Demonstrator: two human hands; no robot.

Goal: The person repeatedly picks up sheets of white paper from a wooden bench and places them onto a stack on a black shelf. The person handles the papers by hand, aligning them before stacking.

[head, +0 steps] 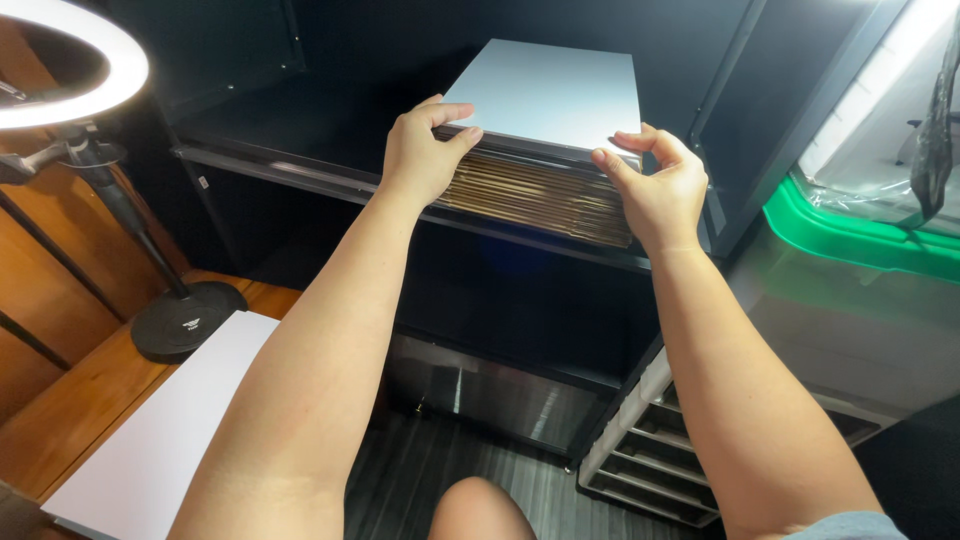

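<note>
Brown cardboard edges are showing along the front of a stack (535, 195) of flat sheets that is lying on a black shelf (300, 170), its top sheet (550, 90) pale grey-white. The left hand (420, 150) is pressing against the stack's near left corner, thumb hooked over the top sheet and fingers (462, 140) curled onto its front edge. The right hand (655, 190) is doing the same at the near right corner, thumb and forefinger pinching the edge of the top sheet while the other fingers are resting against the brown layers below. Both hands are grasping the stack; whether only the top sheet or several are being lifted is hard to tell from this angle.

At lower left a white board (160, 440) is lying on a wooden counter (60, 420), just beside the round black base of a ring light (75, 65) that is glowing at the upper left. To the right a clear bin with a green rim (850, 230) is standing, with a grey wire rack (650, 450) below it. A knee (480, 510) is showing at the bottom edge.
</note>
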